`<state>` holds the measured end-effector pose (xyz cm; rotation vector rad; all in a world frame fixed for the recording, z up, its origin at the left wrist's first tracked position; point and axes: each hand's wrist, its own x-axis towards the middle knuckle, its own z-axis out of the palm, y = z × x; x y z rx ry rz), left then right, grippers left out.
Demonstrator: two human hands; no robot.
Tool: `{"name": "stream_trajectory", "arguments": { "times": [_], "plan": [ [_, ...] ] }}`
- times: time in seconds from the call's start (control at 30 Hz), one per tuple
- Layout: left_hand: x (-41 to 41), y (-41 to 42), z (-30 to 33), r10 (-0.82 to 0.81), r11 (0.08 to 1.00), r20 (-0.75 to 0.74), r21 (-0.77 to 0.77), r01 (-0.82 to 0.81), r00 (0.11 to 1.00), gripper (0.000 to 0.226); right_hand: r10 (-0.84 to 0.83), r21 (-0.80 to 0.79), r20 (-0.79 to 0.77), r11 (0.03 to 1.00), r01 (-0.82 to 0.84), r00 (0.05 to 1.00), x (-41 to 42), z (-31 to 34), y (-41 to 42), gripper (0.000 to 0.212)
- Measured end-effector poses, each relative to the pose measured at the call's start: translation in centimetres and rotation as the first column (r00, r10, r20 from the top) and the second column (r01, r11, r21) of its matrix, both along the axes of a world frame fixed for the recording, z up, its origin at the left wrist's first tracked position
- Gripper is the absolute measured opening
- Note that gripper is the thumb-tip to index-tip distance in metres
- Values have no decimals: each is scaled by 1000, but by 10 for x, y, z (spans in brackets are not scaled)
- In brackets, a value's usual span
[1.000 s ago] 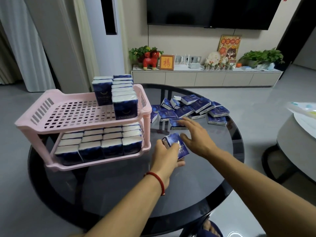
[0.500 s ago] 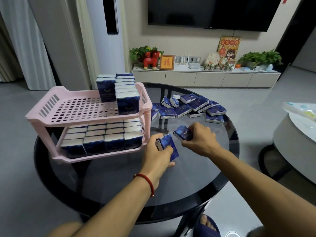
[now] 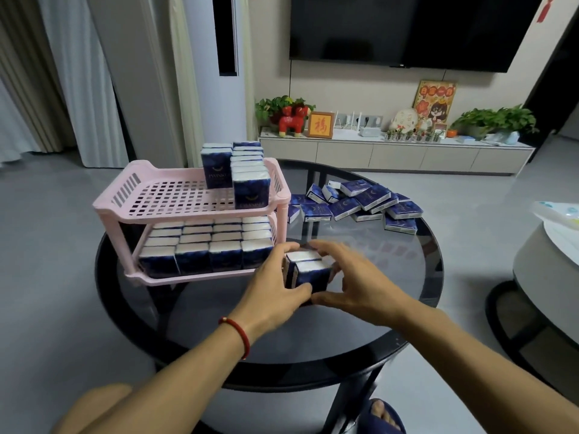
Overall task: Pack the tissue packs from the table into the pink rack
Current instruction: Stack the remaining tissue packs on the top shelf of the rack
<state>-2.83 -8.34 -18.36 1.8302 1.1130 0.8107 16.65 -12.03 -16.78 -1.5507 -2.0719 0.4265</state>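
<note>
Two tissue packs (image 3: 308, 270), lettering seemingly blurred, gripped by left hand (image 3: 275, 292) and right hand (image 3: 360, 283).

Framed sign (image 3: 320, 124): perhaps "福".

Left hand (image 3: 275, 289) and right hand (image 3: 360, 283) clasp two upright tissue packs (image 3: 308, 270) together on the round glass desk (image 3: 407, 308), pink rack (image 3: 194, 195) at 10 o'clock of them, loose pack pile (image 3: 360, 205) at 1 o'clock.
</note>
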Motion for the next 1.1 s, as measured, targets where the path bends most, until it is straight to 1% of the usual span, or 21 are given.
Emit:
{"name": "stream_trajectory", "arguments": {
  "times": [0.07, 0.17, 0.23, 0.3, 0.43, 0.5, 0.57, 0.63, 0.73, 0.83, 0.93, 1.0, 1.1],
  "plan": [
    [-13, 0, -3, -56, 998, -93, -7, 56, 994, 59, 58, -27, -11, 998, -59, 998, -4, -2, 2, 73],
    [-24, -1, -7, -111, 994, -160, -35, 107, 981, 58, 80, -33, -10, 996, -81, 997, -11, -4, 4, 55],
    [-27, 1, -7, -117, 993, -174, -35, 112, 978, 62, 78, -47, -43, 996, -80, 996, -13, -4, 6, 51],
    [-28, 4, -6, -104, 994, -206, -1, 106, 973, 64, 77, -67, -79, 994, -82, 994, -12, -5, 9, 50],
    [-31, 2, 5, -106, 987, -251, 90, 132, 962, 78, 55, -74, -75, 995, -61, 996, -12, 2, 10, 46],
    [-35, 1, 12, -84, 982, -234, 148, 121, 969, 75, 53, -42, -79, 998, -56, 995, -15, 9, 10, 45],
    [-43, -1, 21, -48, 969, -202, 226, 94, 978, 65, 64, 2, -94, 998, -64, 993, -19, 16, 11, 48],
    [-53, -3, 32, -32, 956, -173, 283, 81, 984, 60, 97, 53, -129, 994, -91, 987, -26, 23, 11, 52],
    [-77, -5, 47, -2, 952, -137, 304, 44, 991, 64, 124, 152, -236, 984, -89, 964, -38, 35, 10, 42],
    [-105, -5, 65, 31, 961, -4, 276, -29, 1000, 62, 77, 236, -362, 972, 11, 929, -44, 42, 13, 34],
    [-128, 0, 97, 52, 947, 99, 309, -80, 994, 56, -26, 272, -386, 952, 141, 922, -47, 39, 26, 22],
    [-139, 12, 123, 105, 936, 137, 321, -144, 985, 57, -92, 264, -375, 943, 202, 922, -52, 35, 35, 29],
    [-143, 44, 149, 170, 930, 164, 300, -213, 972, 56, -125, 223, -376, 949, 221, 918, -59, 28, 46, 44]
  ]
}}
